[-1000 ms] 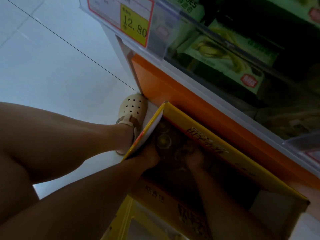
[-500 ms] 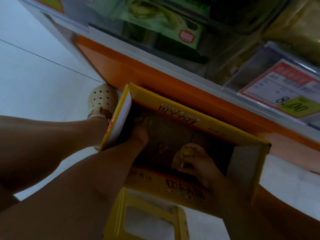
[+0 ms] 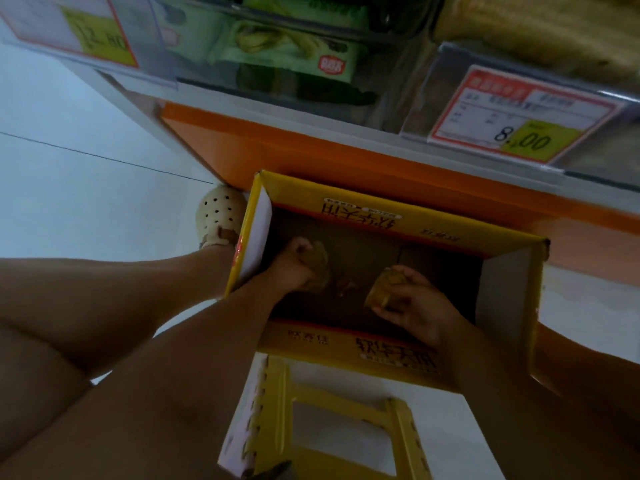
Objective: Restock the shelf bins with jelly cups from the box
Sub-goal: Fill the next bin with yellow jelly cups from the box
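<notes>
Yellow cardboard box (image 3: 381, 218) sits open-topped, its far wall right up against the orange shelf base (image 3: 346, 157). Both hands are down inside the box. The left hand (image 3: 294, 270), close to the box's left wall, has its fingers curled tight round a brownish jelly cup (image 3: 320, 259). The right hand (image 3: 414, 308), more toward the box's right wall, grips another jelly cup (image 3: 382, 289) between thumb and fingers. Could be more than one cup in each hand, it's too dim to tell.

Between the two hands a small orange-ish thing (image 3: 344, 285) lies on the box bottom, too blurry to say what it is. Just left of the box there's a foot in a cream clog (image 3: 218, 216) on the pale floor (image 3: 69, 188). On the near side of the box stands a yellow folding stool (image 3: 273, 410); can't tell if they touch. Above and behind the box, clear shelf bins (image 3: 311, 15) hold green snack packets (image 3: 287, 46), with a 12.80 price tag (image 3: 93, 36) off left and an 8.00 price tag (image 3: 519, 116) off right.
</notes>
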`<state>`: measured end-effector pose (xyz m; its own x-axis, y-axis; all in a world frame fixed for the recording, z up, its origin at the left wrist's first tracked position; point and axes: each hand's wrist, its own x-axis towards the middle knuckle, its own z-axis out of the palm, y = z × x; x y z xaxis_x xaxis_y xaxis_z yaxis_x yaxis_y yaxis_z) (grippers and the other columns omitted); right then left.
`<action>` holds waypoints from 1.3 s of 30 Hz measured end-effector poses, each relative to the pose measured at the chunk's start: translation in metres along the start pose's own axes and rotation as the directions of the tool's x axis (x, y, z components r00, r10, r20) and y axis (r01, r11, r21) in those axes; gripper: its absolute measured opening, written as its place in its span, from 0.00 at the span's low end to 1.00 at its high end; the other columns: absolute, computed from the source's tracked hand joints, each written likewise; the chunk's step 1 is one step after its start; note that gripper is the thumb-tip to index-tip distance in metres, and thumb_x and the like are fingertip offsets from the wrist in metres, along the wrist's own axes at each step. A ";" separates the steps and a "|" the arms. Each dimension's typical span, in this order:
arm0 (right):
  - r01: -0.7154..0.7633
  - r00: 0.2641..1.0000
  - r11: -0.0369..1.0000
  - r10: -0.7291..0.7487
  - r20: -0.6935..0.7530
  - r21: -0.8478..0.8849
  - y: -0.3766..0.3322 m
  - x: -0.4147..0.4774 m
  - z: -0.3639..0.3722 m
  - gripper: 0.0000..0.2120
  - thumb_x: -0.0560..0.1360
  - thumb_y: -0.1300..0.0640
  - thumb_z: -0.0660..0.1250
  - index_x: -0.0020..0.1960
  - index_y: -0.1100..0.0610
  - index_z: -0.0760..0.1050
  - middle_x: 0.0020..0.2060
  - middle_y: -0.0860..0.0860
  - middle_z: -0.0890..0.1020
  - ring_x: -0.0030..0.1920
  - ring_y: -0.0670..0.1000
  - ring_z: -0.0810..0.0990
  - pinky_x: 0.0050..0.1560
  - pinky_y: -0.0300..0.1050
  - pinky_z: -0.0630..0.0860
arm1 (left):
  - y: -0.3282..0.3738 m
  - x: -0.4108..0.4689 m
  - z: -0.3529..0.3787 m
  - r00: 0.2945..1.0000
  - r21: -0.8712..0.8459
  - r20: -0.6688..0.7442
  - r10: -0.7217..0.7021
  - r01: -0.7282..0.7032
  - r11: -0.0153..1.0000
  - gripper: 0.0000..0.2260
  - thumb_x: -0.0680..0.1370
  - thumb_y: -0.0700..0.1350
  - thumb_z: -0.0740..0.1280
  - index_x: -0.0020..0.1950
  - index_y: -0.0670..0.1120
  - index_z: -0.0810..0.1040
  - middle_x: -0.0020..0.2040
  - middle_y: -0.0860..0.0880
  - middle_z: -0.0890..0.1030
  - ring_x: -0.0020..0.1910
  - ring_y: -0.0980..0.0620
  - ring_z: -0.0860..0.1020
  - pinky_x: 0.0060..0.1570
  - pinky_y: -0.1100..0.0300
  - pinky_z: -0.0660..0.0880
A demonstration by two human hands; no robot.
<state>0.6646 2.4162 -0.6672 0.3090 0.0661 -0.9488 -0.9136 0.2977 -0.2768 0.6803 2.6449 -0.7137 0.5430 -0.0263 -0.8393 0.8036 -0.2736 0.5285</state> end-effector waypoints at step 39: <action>0.611 0.718 0.756 -0.654 0.238 0.232 -0.012 -0.210 0.008 0.14 0.77 0.57 0.59 0.55 0.63 0.77 0.53 0.63 0.80 0.52 0.61 0.80 0.51 0.58 0.79 | 0.121 -0.239 0.063 0.956 -0.557 0.126 0.266 -0.154 0.816 0.10 0.79 0.47 0.64 0.60 0.54 0.76 0.62 0.44 0.75 0.57 0.40 0.78 0.40 0.50 0.80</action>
<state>0.6126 2.4060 -0.4637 0.8821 0.0796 -0.4642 -0.4407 0.4870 -0.7541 0.6326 2.5570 -0.4568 0.7023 -0.2189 -0.6774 0.7078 0.3166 0.6315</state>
